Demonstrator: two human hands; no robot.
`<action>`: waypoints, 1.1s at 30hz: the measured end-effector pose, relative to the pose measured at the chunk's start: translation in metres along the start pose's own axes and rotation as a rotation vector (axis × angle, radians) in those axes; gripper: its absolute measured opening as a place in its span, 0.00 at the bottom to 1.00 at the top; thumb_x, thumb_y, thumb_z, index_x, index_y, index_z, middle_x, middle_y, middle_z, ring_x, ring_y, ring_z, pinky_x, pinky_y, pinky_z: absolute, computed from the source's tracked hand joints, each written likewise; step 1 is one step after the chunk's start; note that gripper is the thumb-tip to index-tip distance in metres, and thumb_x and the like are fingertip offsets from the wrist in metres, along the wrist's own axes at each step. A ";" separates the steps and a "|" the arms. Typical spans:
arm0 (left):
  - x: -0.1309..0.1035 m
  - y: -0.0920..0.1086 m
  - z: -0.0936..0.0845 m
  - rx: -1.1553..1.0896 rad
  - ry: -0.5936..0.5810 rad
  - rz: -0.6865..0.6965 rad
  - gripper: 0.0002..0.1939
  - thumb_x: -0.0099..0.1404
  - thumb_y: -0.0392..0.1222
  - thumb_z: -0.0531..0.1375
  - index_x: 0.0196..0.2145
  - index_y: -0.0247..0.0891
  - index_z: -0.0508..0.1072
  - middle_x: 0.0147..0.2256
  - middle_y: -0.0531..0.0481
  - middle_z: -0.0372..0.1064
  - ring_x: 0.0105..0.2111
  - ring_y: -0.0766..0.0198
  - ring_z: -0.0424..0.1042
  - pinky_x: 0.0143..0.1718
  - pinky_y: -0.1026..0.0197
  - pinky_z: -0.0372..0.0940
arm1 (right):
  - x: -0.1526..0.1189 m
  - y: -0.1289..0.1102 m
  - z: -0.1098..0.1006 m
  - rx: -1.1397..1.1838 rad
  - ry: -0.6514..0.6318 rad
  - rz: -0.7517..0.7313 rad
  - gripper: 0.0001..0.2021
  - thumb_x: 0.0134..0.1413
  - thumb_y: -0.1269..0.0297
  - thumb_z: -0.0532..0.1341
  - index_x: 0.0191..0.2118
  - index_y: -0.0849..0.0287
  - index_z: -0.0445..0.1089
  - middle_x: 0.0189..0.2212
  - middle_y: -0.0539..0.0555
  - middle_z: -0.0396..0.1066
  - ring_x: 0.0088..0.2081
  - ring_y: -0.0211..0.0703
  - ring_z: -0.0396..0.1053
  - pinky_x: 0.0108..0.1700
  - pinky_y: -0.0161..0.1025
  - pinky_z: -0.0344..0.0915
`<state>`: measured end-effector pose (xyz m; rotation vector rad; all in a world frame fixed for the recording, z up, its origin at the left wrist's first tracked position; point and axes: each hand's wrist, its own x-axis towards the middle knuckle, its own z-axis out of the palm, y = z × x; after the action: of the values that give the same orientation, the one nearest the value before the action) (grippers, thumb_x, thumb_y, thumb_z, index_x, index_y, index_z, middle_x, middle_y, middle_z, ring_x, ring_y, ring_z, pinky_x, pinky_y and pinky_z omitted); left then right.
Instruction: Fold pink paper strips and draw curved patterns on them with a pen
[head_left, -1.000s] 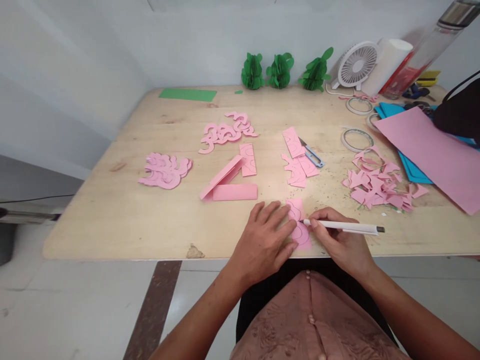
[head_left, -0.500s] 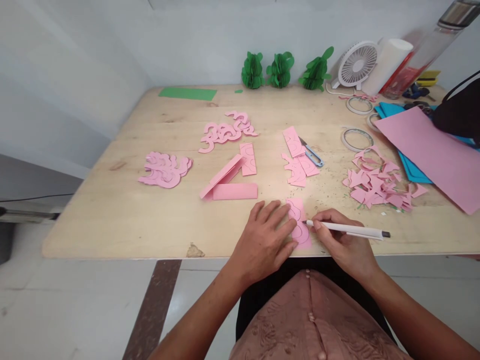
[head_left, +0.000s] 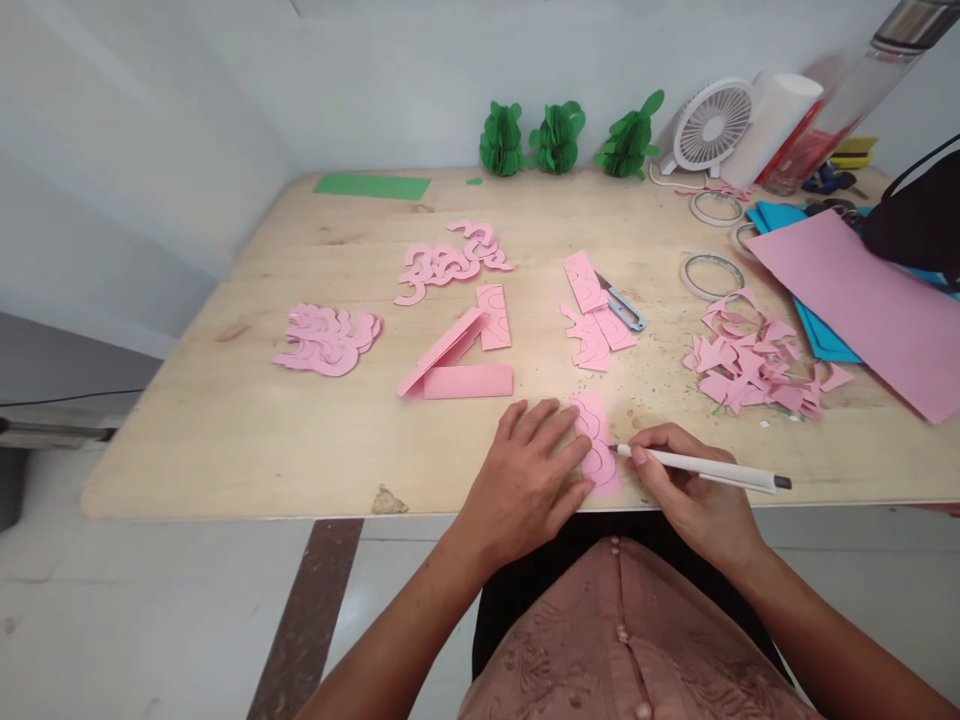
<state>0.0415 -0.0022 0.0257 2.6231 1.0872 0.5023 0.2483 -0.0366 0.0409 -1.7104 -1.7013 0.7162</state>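
A pink paper strip [head_left: 598, 452] with curved pen lines lies near the table's front edge. My left hand [head_left: 529, 475] rests flat with fingers spread, its fingertips on the strip's left side. In my right hand [head_left: 694, 500] is a white pen [head_left: 712, 467], its tip at the strip's right edge. Beyond the hands are folded pink strips [head_left: 470, 381] and a marked pink strip [head_left: 494, 318]. Thread snips [head_left: 624, 308] lie beside more marked pink pieces [head_left: 585, 282].
Cut pink curves [head_left: 450, 262] and a stack of wavy pink cutouts [head_left: 330, 340] lie left. Pink scraps [head_left: 750, 360], tape rolls [head_left: 712, 275] and a large pink sheet [head_left: 862, 310] are right. Green paper figures [head_left: 559, 138] and a small fan [head_left: 709, 128] stand along the wall.
The pen tip has shifted slightly right, from on the strip to its right edge, with my right hand. My left hand stays on the strip.
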 end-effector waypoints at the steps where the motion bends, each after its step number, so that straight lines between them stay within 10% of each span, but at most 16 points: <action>1: 0.000 0.000 0.000 0.000 0.003 0.001 0.13 0.69 0.45 0.54 0.49 0.41 0.69 0.58 0.45 0.64 0.61 0.49 0.57 0.62 0.43 0.51 | -0.001 0.000 0.000 -0.002 -0.002 0.003 0.11 0.61 0.57 0.57 0.33 0.56 0.71 0.23 0.48 0.71 0.22 0.35 0.62 0.23 0.33 0.57; 33: 0.000 0.000 0.001 0.004 -0.012 0.007 0.13 0.70 0.45 0.53 0.48 0.40 0.70 0.58 0.44 0.64 0.62 0.48 0.56 0.61 0.43 0.51 | -0.011 0.004 -0.001 -0.029 0.027 0.016 0.11 0.61 0.56 0.56 0.33 0.55 0.71 0.26 0.49 0.74 0.25 0.38 0.68 0.27 0.33 0.62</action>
<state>0.0420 -0.0019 0.0251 2.6304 1.0764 0.4856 0.2515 -0.0479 0.0381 -1.7474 -1.6889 0.6762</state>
